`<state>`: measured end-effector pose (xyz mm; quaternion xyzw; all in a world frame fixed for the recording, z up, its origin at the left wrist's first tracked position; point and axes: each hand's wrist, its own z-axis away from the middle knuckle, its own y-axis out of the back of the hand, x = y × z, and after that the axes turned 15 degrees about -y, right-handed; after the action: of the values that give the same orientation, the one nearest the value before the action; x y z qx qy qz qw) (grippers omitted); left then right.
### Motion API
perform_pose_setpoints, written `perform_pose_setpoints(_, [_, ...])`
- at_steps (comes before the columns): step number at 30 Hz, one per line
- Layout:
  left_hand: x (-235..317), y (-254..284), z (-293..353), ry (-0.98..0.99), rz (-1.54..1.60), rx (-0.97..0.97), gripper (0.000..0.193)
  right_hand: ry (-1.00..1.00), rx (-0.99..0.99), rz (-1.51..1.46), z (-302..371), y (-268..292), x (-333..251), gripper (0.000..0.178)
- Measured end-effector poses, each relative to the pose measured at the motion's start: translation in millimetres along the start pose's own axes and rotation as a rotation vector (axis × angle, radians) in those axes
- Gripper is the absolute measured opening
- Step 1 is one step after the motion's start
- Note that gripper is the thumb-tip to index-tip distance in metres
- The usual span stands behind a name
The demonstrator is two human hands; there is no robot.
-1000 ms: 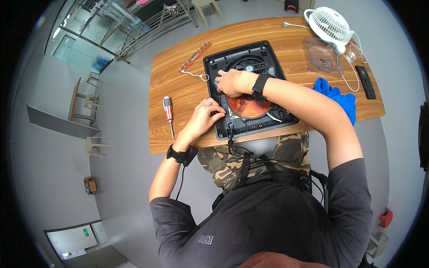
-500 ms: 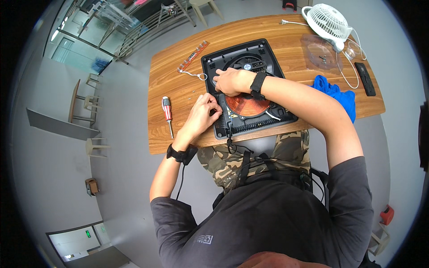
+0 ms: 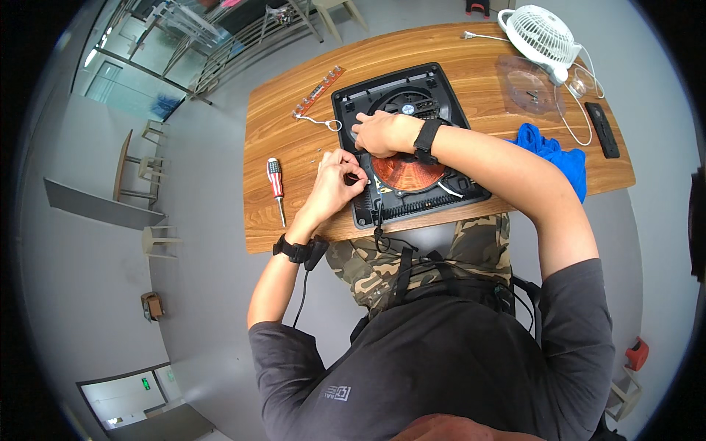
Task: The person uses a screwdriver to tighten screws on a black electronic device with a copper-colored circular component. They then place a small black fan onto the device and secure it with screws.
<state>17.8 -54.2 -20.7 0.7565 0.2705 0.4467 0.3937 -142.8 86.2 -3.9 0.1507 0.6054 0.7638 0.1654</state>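
Note:
An opened induction cooker lies on the table before me, its black housing exposing a round copper coil and a black fan. At the housing's left edge my left hand has thumb and forefinger brought together in a pinch; whatever is between them is too small to make out. My right hand reaches across the housing above the coil, its fingers bent down at the left side beside the fan. Those fingertips are partly hidden, and so is anything they hold.
Left of the cooker lies a red-handled screwdriver, with a red bit holder on a white loop farther back. At the right are a white fan, a clear tray with small screws, a blue cloth and a black strip.
My left hand has shifted slightly, its thumb and forefinger now rounded into a ring shape at the housing edge. My right hand stays almost in place.

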Motion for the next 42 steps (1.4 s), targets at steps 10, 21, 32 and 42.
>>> perform_pose_setpoints(10, [2.0,-13.7,-5.8,0.07,-0.011,0.037,0.015,0.009,0.042,0.005,-5.9,-10.5,3.5,0.034])
perform_pose_setpoints(21, [1.4,-17.3,-6.0,0.097,-0.02,0.019,0.014,0.006,0.042,0.002,-5.4,-9.7,4.0,0.033])
perform_pose_setpoints(32, [-0.9,-23.2,-4.1,0.11,-0.052,0.022,0.012,0.01,0.025,-0.002,-3.4,-5.3,1.1,0.033])
perform_pose_setpoints(42, [-2.6,-28.6,-10.5,0.147,-0.138,-0.02,0.011,0.009,0.008,0.031,-4.9,-8.6,2.4,0.034])
